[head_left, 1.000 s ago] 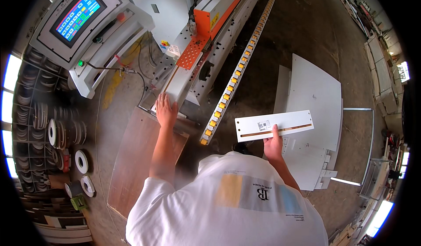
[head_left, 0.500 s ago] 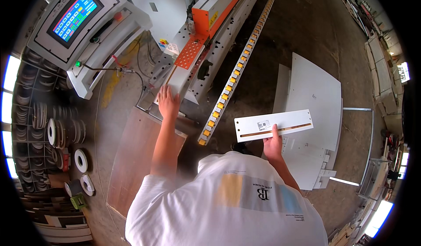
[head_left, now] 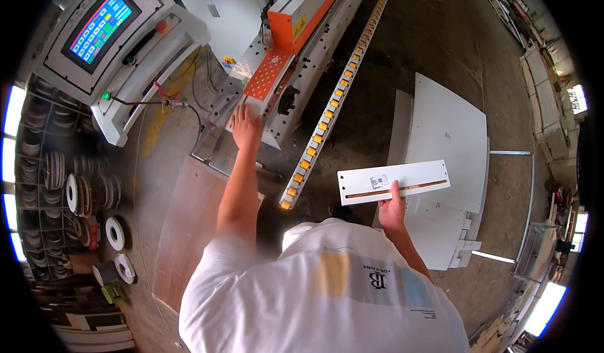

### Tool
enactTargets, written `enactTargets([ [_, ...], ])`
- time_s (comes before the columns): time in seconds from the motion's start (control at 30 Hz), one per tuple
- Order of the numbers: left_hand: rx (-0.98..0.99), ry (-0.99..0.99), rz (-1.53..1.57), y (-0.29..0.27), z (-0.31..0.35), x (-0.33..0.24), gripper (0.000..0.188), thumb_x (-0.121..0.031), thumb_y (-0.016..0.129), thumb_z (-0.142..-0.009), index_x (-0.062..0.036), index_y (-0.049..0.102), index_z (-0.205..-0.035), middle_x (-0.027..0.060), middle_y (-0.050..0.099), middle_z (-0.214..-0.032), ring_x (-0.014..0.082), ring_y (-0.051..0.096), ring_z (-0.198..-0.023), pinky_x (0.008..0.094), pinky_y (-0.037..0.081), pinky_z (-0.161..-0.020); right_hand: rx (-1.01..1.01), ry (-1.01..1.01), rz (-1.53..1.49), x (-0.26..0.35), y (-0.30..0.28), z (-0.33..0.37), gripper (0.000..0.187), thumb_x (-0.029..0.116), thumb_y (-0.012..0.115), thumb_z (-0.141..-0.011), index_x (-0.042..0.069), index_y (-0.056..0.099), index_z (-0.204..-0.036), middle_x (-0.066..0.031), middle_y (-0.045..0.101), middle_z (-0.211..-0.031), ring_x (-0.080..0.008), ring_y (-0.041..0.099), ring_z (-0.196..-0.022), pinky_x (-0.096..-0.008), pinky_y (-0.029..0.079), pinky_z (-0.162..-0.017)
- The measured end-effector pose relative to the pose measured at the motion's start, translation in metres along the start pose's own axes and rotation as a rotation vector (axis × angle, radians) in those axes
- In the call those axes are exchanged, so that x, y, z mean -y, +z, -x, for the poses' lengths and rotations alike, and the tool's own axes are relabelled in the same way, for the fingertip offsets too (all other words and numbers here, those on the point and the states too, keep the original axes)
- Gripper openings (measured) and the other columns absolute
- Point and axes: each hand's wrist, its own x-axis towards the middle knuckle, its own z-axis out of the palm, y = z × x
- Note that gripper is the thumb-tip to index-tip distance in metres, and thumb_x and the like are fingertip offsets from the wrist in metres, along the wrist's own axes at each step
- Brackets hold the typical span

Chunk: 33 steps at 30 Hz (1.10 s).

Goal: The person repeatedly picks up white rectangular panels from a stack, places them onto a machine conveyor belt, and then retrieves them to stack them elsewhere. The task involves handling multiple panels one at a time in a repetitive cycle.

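Observation:
My left hand (head_left: 246, 126) lies flat with its fingers stretched out on a narrow white panel (head_left: 255, 104). The panel's far end runs under the orange perforated plate (head_left: 268, 76) of a machine; most of what shows is beneath or just ahead of my fingers. In my right hand (head_left: 391, 212) is a white board (head_left: 390, 175) with a long brown groove, small holes at its ends and a paper label. That thumb presses on its face near the groove, while the other fingers are hidden behind it.
A rail with yellow rollers (head_left: 317, 139) runs alongside the machine (head_left: 314, 19). At the left stands a control panel with a lit screen (head_left: 104, 29). Large white panels (head_left: 447, 170) are stacked at the right, a brown board (head_left: 192, 227) lies at the left, and edge-band rolls (head_left: 115, 232) stand beyond.
My left hand has slid slightly forward with the narrow panel, which now reaches further under the orange plate. My right hand keeps the grooved board almost where it was. The whole view has shifted slightly.

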Motion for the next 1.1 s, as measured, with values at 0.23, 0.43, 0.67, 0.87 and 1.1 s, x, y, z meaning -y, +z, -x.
enactTargets([
  [0.23,0.019,0.082,-0.027,0.014,-0.017,-0.03,0.056,-0.025,0.066,-0.09,-0.0056,0.05,-0.14,0.0125,0.047,-0.153,0.0314,0.041,-0.144,0.0482,0.029,-0.121,0.006,-0.027,0.057,0.004,0.002,0.011,0.044,0.022,0.063,-0.102,0.005,0.047,-0.14,-0.0086,0.059,-0.133,-0.0219,0.059,-0.122,-0.0388,0.052,-0.099],
  [0.43,0.279,0.458,0.687,-0.055,0.083,-0.147,0.059,-0.029,0.078,-0.082,-0.0045,0.058,-0.132,0.0179,0.06,-0.135,0.0404,0.056,-0.126,0.0475,0.044,-0.109,-0.066,-0.101,0.08,0.006,0.003,0.016,0.044,0.02,0.065,-0.101,0.002,0.049,-0.138,-0.0092,0.057,-0.133,-0.0226,0.058,-0.122,-0.0381,0.052,-0.101],
  [0.67,0.472,0.757,0.691,-0.121,0.147,-0.218,0.077,-0.044,0.083,-0.075,-0.0074,0.056,-0.137,0.0146,0.046,-0.152,0.0383,0.041,-0.142,0.0522,0.035,-0.117,0.029,-0.074,0.189,0.001,0.025,0.018,0.04,0.021,0.068,-0.099,0.002,0.054,-0.132,-0.0047,0.062,-0.119,-0.0134,0.061,-0.106,-0.0299,0.051,-0.084],
  [0.87,0.505,0.632,0.735,-0.139,0.167,-0.205,0.076,-0.022,0.088,-0.067,-0.0137,0.058,-0.135,0.0125,0.048,-0.151,0.0374,0.044,-0.139,0.0494,0.04,-0.113,0.129,-0.016,0.353,-0.013,0.034,0.024,0.04,0.023,0.069,-0.099,0.001,0.055,-0.129,-0.0044,0.063,-0.116,-0.0131,0.061,-0.102,-0.0292,0.052,-0.08],
  [1.1,0.33,0.598,0.747,-0.131,0.172,-0.183,0.066,-0.016,0.087,-0.065,-0.0157,0.064,-0.126,0.0089,0.053,-0.143,0.0402,0.047,-0.133,0.0516,0.042,-0.107,0.33,0.019,0.462,-0.017,0.038,0.019,0.046,0.03,0.06,-0.104,0.002,0.049,-0.139,-0.01,0.059,-0.129,-0.0183,0.062,-0.109,-0.0324,0.054,-0.087],
])
